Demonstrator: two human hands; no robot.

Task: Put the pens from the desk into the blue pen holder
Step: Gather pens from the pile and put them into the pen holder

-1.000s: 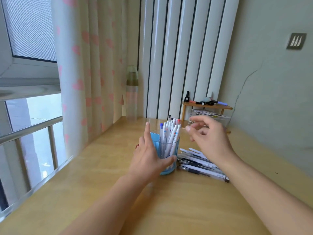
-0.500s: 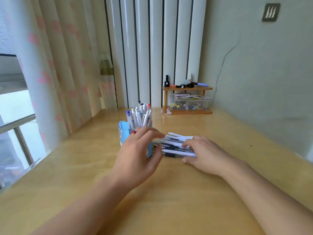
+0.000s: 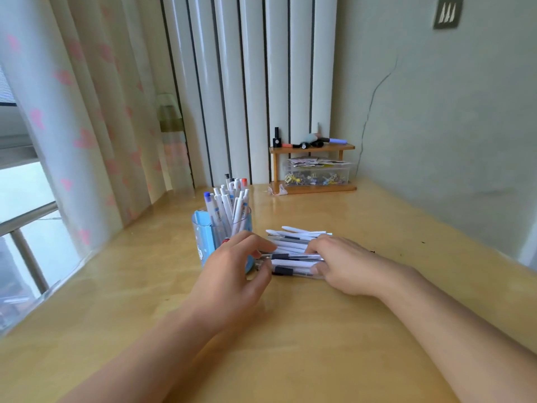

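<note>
The blue pen holder (image 3: pixel 203 242) stands on the wooden desk (image 3: pixel 290 338), left of centre, with several white pens (image 3: pixel 229 205) upright in it. To its right lies a pile of white and clear pens (image 3: pixel 293 242), side by side on the desk. My left hand (image 3: pixel 232 277) is in front of the holder, hiding its lower right side, with thumb and fingers closed around the pile's left ends. My right hand (image 3: pixel 345 266) grips the pile's right ends, fingers curled over the top and thumb on the near side.
A small wooden shelf (image 3: pixel 313 147) with markers stands at the back against the wall, with a clear plastic box (image 3: pixel 316 175) of small items under it. A heart-print curtain (image 3: pixel 87 126) and a window rail (image 3: pixel 26 219) line the left edge. The wall (image 3: pixel 450 141) borders the desk's right.
My right hand came down from above the holder onto the pile of pens. My left hand let go of the holder's side and reached across to the pens' left ends. The view shifted left.
</note>
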